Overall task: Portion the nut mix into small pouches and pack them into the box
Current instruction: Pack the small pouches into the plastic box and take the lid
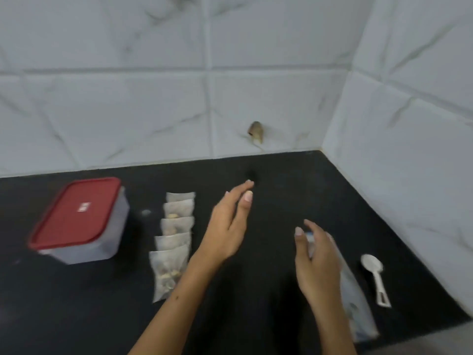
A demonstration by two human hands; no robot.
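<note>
From my screen the tabletop [281, 290] looked like black stone, matt and smooth. The box [102, 242] was of cloudy, half-clear plastic, and its red lid [74, 213] was smooth plastic with a faint shine. The pouches [171, 249] looked like thin clear film. The spoon [375, 274] was matt white plastic. The wall tiles [128, 111] were white with grey marble veins, smooth.

Both forearms reach forward above the black counter [256, 290]. The left hand [226, 226] is flat with straight fingers; the right hand [316, 260] has relaxed, slightly bent fingers.
</note>
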